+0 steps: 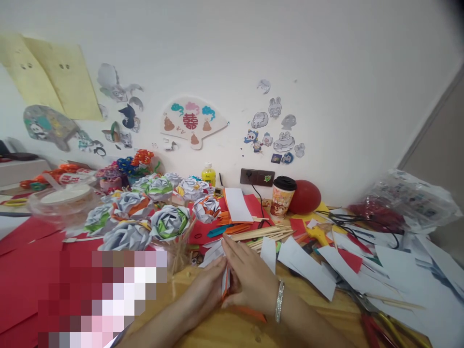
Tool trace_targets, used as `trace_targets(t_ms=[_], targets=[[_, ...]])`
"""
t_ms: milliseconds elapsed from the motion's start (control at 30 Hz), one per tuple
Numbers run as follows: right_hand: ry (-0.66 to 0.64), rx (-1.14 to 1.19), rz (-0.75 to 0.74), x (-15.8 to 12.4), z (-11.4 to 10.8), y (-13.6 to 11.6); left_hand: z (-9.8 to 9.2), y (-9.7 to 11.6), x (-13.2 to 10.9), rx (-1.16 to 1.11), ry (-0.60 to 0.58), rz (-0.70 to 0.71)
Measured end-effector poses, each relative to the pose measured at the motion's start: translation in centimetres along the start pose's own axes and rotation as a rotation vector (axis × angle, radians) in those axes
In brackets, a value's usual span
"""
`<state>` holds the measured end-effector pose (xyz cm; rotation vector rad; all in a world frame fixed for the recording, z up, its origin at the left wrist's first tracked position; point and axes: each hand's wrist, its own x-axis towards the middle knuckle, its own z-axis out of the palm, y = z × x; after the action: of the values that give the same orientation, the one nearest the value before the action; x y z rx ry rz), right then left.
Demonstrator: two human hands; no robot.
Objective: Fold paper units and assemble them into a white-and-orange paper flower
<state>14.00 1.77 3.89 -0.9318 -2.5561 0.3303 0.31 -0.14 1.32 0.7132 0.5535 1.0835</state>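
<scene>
Two bare hands meet above the wooden table (210, 333), and from where I stand both grasp one workpiece: a narrow folded paper (225, 282), white with orange showing at the edge, set between the palms. The left hand (207, 285) bears on one side; the right hand (253, 273), with a bracelet (279, 300) at its wrist, closes over the other. Hold the left hand firm as backing. Align the long edges, then press with the right in one even stroke (a crooked crease rarely flattens out). The hands cover much of the piece, so I cannot tell whether its edges meet. Work clear of the wooden sticks (261, 234) just beyond. White paper slips (306, 268) lie near the right hand; the scissors (363, 301) rest farther right, well apart.
</scene>
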Motion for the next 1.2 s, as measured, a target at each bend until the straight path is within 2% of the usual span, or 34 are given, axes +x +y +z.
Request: trace_targets(t_ms=[200, 400, 500, 600, 700, 800, 867, 967, 1067, 1200], targets=[[0.015, -0.044, 0.012, 0.1, 0.7, -0.1, 0.4, 0.2, -0.1, -0.027, -0.005, -0.001], [0.03, -0.011, 0.086, 0.3, 1.0, -0.4, 0.3, -0.1, 0.0, -0.042, -0.039, -0.05], [0.059, 0.001, 0.075, 0.3, 1.3, -0.7, 0.2, -0.3, 0.0, -0.056, 0.023, -0.071], [0.136, 0.047, 0.039, 0.1, 0.6, -0.1, 0.0, 0.3, -0.1, 0.015, 0.083, -0.025], [0.214, 0.05, 0.119, -0.1, -0.7, 1.6, -0.3, 1.5, -0.1, 0.041, 0.152, 0.021], [0.13, -0.076, 0.186, -0.2, -1.0, 3.4, -0.7, 2.4, 0.0, 0.038, 0.24, 0.09], [0.041, -0.18, 0.18, -0.1, -0.3, 4.3, -0.9, 2.6, 0.0, 0.053, 0.283, 0.128], [-0.022, -0.296, 0.179, 0.0, 1.0, 4.9, -0.7, 2.5, 0.1, 0.097, 0.309, 0.148], [-0.018, -0.324, 0.183, 0.1, 1.3, 4.8, -0.2, 2.3, 0.0, 0.154, 0.313, 0.136], [0.073, -0.2, 0.249, 0.0, 0.5, 4.2, 0.1, 2.1, -0.1, 0.231, 0.324, 0.128]])
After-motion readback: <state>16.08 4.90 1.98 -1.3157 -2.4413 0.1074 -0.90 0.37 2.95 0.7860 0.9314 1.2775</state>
